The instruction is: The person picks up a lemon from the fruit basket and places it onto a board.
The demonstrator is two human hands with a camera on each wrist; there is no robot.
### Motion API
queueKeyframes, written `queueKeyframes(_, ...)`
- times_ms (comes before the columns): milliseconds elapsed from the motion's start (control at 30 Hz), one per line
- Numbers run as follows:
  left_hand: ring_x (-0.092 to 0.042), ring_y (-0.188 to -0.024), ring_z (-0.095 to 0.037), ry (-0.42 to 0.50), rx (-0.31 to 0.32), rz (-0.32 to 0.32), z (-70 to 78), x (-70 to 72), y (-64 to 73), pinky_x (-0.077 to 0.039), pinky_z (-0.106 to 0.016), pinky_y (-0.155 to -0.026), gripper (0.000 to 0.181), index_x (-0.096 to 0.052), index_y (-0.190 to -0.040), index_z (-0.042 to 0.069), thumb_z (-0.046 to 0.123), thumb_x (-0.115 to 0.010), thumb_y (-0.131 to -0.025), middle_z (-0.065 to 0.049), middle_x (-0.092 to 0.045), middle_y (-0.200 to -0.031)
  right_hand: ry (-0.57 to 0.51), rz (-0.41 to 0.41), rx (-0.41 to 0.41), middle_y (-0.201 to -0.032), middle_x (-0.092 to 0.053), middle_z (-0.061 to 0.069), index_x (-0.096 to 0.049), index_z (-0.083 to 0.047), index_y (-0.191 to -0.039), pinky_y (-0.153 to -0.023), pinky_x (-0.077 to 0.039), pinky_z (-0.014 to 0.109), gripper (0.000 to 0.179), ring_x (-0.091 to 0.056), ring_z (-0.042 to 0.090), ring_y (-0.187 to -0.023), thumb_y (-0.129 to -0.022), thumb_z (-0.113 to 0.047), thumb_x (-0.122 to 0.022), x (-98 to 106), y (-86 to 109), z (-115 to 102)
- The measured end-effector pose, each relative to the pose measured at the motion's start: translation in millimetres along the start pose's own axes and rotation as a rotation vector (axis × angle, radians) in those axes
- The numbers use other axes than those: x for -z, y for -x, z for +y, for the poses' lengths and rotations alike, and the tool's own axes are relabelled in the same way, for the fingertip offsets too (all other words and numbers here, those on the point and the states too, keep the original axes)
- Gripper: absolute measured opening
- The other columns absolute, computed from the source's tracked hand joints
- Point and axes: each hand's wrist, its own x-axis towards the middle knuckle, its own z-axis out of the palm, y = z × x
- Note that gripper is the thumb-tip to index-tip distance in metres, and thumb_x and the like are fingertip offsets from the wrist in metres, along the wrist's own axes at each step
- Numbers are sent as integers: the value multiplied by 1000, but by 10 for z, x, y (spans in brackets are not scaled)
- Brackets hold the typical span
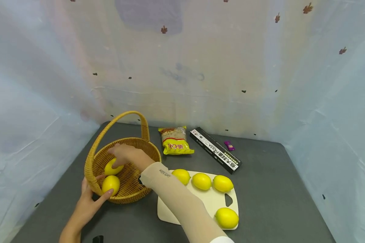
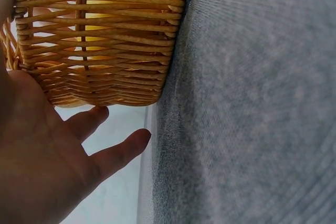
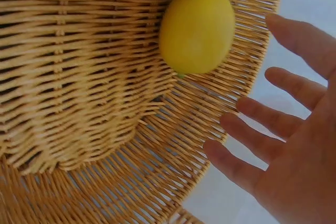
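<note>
My left hand (image 1: 86, 206) grips the near left rim of a round wicker basket (image 1: 130, 199). In the left wrist view, two straight fingers (image 2: 123, 153) extend past the basket's woven side. Inside the basket lie two yellow lemons, one (image 1: 111, 185) close to the left thumb and the other (image 1: 112, 168) just behind it. Over the basket's left part reaches my right hand (image 1: 126, 156), overlapping the farther lemon in the head view. The right wrist view shows its fingers spread near the rim, apart from the lemon (image 3: 197, 31), with nothing held.
A cream cutting board (image 1: 170, 214) bears several more lemons (image 1: 201, 181), partly behind my right forearm. Along the back lie a yellow food bag (image 1: 176, 141), a long black pasta box (image 1: 215, 149) and a small purple packet (image 1: 229, 145). The basket's tall handle (image 1: 104, 136) arches over it.
</note>
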Motion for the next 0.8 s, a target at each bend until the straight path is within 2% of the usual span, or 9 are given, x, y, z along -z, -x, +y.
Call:
queueKeyframes(100, -2, -141, -60, 4, 5, -1, -12, -8, 2, -26, -82, -88, 71, -27, -156, 11, 30, -66, -99, -16, 20, -161, -5, -18, -26, -157, -30, -15, -32, -40, -155, -99, -42, 24, 69, -41, 6, -135, -95, -41, -66, -92, -34, -33)
queueKeyframes(333, -7, -140, -61, -5, 21, -19, -24, -20, -9, -29, -80, -87, 72, -26, -156, 13, 32, -65, -99, -16, 22, -161, 25, -56, -58, -158, -26, -20, -33, -44, -153, -110, -35, 33, 69, -29, 8, -144, -93, -44, -68, -269, -72, -80)
queueKeyframes(567, -11, -139, -60, 2, 17, -5, -2, -4, -13, -31, -78, -88, 71, -27, -156, 12, 32, -65, -99, -16, 18, -161, 5, -80, -23, -152, -37, -21, -40, -43, -150, -106, -37, 27, 64, -35, 6, -140, -94, -33, -70, -287, -92, -121)
queueKeyframes(700, -16, -138, -58, -1, 7, 6, 11, -1, -2, -33, -76, -87, 70, -29, -155, 11, 32, -65, -99, -17, 13, -161, -9, -93, -15, -145, -46, -19, -49, -37, -146, -96, -40, 21, 54, -46, 2, -127, -96, -26, -68, -275, -72, -140)
queueKeyframes(800, -18, -137, -57, -7, -1, 15, 9, 0, 9, -34, -74, -86, 70, -29, -154, 11, 32, -65, -99, -18, 10, -160, 41, -180, -40, -126, -58, -16, -62, -29, -130, -80, -42, 20, 36, -53, 3, -104, -96, -20, -67, -266, -34, -140)
